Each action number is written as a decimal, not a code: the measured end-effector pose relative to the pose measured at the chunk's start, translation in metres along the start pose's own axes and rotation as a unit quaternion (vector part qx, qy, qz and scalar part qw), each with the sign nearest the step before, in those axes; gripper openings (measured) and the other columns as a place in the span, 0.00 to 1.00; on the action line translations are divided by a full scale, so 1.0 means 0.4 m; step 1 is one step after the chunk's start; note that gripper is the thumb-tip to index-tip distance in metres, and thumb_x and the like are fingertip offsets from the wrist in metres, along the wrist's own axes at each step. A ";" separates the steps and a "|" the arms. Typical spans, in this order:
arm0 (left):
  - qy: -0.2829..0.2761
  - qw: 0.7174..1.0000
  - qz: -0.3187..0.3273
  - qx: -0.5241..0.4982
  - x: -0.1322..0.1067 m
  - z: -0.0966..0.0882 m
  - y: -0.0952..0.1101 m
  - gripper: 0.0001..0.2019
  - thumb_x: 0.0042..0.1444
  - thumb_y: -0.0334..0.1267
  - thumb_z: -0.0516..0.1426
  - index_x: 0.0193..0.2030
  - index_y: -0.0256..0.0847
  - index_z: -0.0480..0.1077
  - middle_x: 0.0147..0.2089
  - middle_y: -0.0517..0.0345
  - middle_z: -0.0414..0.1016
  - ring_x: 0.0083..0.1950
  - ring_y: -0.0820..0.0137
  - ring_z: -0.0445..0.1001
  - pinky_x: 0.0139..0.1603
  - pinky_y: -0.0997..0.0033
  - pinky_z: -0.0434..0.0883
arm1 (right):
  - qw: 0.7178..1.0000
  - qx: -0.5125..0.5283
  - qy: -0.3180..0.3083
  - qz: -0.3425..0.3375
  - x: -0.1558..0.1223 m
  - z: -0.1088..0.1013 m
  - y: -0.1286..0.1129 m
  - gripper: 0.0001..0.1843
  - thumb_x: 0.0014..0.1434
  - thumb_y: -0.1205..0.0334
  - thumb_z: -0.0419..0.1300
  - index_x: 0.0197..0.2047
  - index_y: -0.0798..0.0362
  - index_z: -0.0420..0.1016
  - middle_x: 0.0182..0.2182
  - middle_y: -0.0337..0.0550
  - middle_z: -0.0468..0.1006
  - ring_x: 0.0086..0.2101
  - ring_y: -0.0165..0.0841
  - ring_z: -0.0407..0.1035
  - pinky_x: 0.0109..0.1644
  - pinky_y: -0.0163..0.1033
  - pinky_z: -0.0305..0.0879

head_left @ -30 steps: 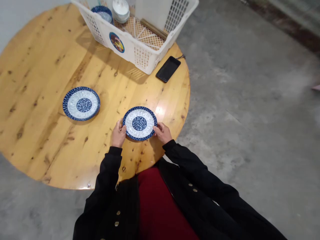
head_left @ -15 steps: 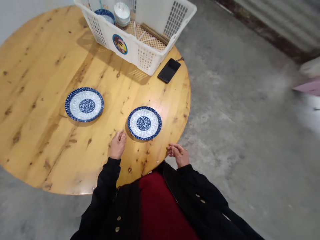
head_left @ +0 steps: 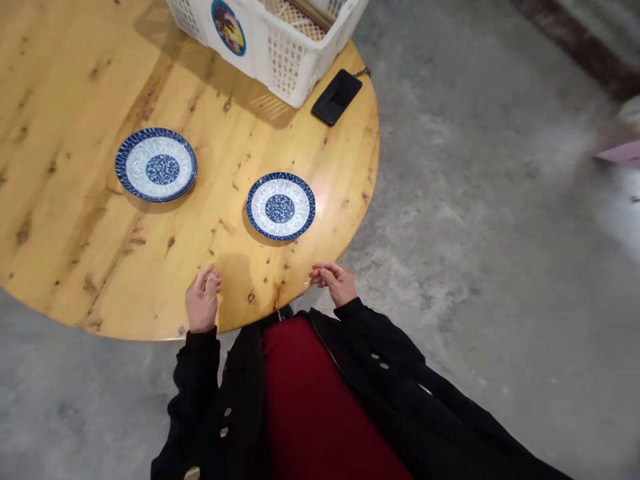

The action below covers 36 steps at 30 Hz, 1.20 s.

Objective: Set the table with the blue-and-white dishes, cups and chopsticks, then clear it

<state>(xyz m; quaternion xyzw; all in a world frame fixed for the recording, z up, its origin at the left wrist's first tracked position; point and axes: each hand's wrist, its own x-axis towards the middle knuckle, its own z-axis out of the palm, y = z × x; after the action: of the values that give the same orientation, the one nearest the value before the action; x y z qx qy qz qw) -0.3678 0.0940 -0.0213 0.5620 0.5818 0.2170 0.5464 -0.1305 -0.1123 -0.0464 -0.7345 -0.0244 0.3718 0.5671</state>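
Note:
A blue-and-white plate (head_left: 280, 208) lies flat on the round wooden table, in front of both my hands. Farther left sits a second plate of the same pattern (head_left: 161, 167); a doubled rim at its lower right suggests another plate beneath it. My left hand (head_left: 203, 297) hovers over the table's near edge, empty, fingers loosely bent and apart. Over the rim at the right is my right hand (head_left: 336, 283), also empty, its fingers relaxed and slightly spread. The nearer plate is closest to both hands, and neither touches it.
A white plastic basket (head_left: 287, 63) stands at the back of the wooden table (head_left: 65, 220), cut off by the frame's top. Beside its corner lies a black phone (head_left: 337, 97) with a strap. Grey concrete floor (head_left: 465, 267) surrounds the table. Something pink (head_left: 620, 155) shows far right.
My left hand has drawn back from beside the nearer plate toward the table's edge. My right hand has also moved away from that plate. The view has tilted down; the plates rest in place.

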 end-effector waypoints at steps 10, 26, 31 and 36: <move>-0.038 0.999 -0.002 -0.004 -0.252 0.056 -0.065 0.28 0.54 0.56 0.59 0.52 0.34 0.74 0.44 0.45 0.80 0.43 0.63 0.80 0.43 0.64 0.78 | 0.999 0.029 0.035 0.014 -0.151 -0.175 0.122 0.21 0.43 0.46 0.66 0.35 0.52 0.76 0.26 0.43 0.80 0.22 0.31 0.71 0.26 0.38 0.69; 0.030 0.998 -0.048 -0.026 -0.616 0.000 -0.196 0.27 0.49 0.57 0.62 0.47 0.36 0.75 0.40 0.48 0.80 0.39 0.65 0.80 0.37 0.67 0.77 | 0.986 -0.014 -0.167 -0.011 -0.304 -0.154 0.207 0.17 0.41 0.49 0.64 0.31 0.52 0.76 0.24 0.41 0.79 0.20 0.30 0.70 0.23 0.35 0.66; 0.010 0.998 -0.019 -0.054 -0.577 -0.020 -0.161 0.26 0.47 0.55 0.63 0.46 0.36 0.76 0.39 0.49 0.81 0.38 0.66 0.80 0.36 0.69 0.77 | 0.993 -0.008 -0.116 -0.030 -0.327 -0.149 0.217 0.20 0.40 0.47 0.66 0.32 0.53 0.76 0.25 0.44 0.80 0.21 0.32 0.70 0.23 0.36 0.67; -0.018 0.998 0.001 -0.054 -0.547 -0.131 -0.175 0.25 0.47 0.54 0.63 0.46 0.37 0.76 0.38 0.50 0.81 0.38 0.65 0.80 0.36 0.69 0.76 | 0.997 0.007 -0.077 -0.026 -0.363 -0.055 0.238 0.20 0.37 0.47 0.67 0.31 0.53 0.76 0.23 0.44 0.79 0.20 0.33 0.70 0.23 0.37 0.67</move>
<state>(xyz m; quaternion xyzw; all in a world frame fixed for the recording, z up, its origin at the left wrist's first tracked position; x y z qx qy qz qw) -0.4930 -0.1011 0.0199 0.5361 0.5585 0.2390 0.5862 -0.2594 -0.2305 -0.0504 -0.6991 -0.0846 0.4122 0.5781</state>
